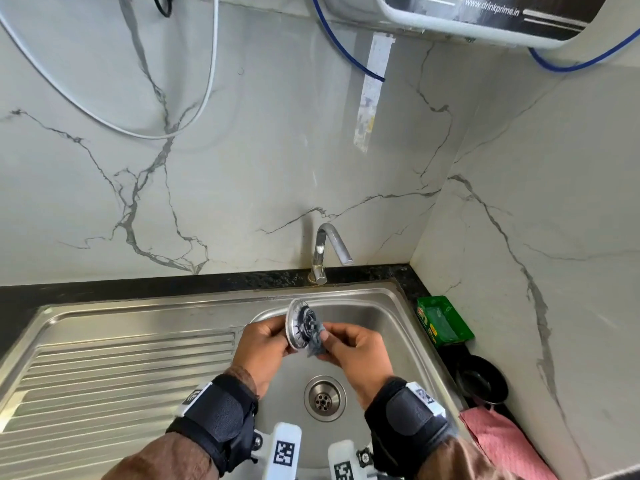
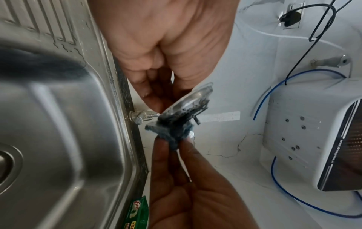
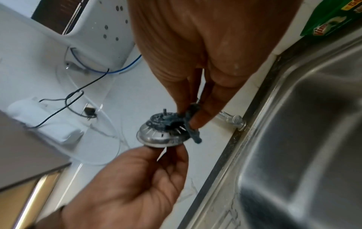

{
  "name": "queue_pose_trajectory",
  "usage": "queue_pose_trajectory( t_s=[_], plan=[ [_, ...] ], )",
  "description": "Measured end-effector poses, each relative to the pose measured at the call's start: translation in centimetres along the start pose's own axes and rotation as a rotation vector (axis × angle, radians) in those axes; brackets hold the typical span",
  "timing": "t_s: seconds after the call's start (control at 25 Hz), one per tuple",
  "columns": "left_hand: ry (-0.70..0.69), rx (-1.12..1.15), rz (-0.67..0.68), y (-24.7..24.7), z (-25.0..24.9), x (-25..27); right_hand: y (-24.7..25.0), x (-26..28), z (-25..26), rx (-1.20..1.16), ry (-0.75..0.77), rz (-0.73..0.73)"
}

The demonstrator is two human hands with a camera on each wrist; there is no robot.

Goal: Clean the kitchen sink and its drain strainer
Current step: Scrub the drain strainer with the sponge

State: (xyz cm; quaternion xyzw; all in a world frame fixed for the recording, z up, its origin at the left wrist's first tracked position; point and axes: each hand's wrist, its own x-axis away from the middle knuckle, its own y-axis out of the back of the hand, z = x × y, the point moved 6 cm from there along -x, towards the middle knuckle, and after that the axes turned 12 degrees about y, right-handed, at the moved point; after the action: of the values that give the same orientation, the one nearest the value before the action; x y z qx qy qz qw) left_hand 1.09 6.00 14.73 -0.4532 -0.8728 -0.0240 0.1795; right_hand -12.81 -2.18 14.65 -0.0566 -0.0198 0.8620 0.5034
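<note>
Scrubbing: left hand [image 1: 262,348] grips the drain strainer [image 1: 298,328] rim; right hand [image 1: 356,353] pinches the scrub pad [image 1: 317,341]. Work into each slot, strainer steady.

- We see the drain strainer [image 1: 300,326], a round metal piece with slits around its body and dark grime on its underside, held up on its edge above the sink basin, away from the drain.
- Our left hand [image 1: 264,351] holds it by the rim, the dirty side turned toward our right hand [image 1: 356,355].
- A small grey-blue scrub pad [image 2: 172,136], crumpled and dirty, is pinched in the right fingers [image 3: 201,117] and touches the dirty side of the strainer.
- The sink [image 1: 391,327] is stainless steel, with a ribbed draining board on its left.
- Its round drain opening [image 1: 325,398] sits uncovered in the basin floor, below the hands.
</note>
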Motion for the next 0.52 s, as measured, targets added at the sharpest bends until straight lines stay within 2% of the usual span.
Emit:
queue_pose_trajectory(
  t_s=[0.12,0.16,0.28,0.36,0.48,0.52],
  plan=[
    [-0.011,0.07,-0.028,0.3,-0.3,-0.1,-0.3,1.1,3.0,0.206,0.262,0.031],
    [-0.009,0.091,-0.031,0.2,-0.4,0.0,0.1,0.8,3.9,0.27,0.35,-0.006],
    [-0.032,0.072,-0.019,-0.3,-0.8,0.3,1.1,0.0,5.0,0.296,0.431,-0.107],
    [-0.054,0.039,-0.006,-0.6,-1.1,0.7,0.3,0.4,6.0,0.382,0.536,-0.034],
    [-0.074,0.016,-0.013,-0.5,-1.3,1.0,-1.3,2.3,7.1,0.667,0.893,0.175],
    [-0.094,-0.016,-0.012,-0.4,-1.4,1.1,-1.0,1.9,7.2,0.696,0.91,0.211]
  ],
)
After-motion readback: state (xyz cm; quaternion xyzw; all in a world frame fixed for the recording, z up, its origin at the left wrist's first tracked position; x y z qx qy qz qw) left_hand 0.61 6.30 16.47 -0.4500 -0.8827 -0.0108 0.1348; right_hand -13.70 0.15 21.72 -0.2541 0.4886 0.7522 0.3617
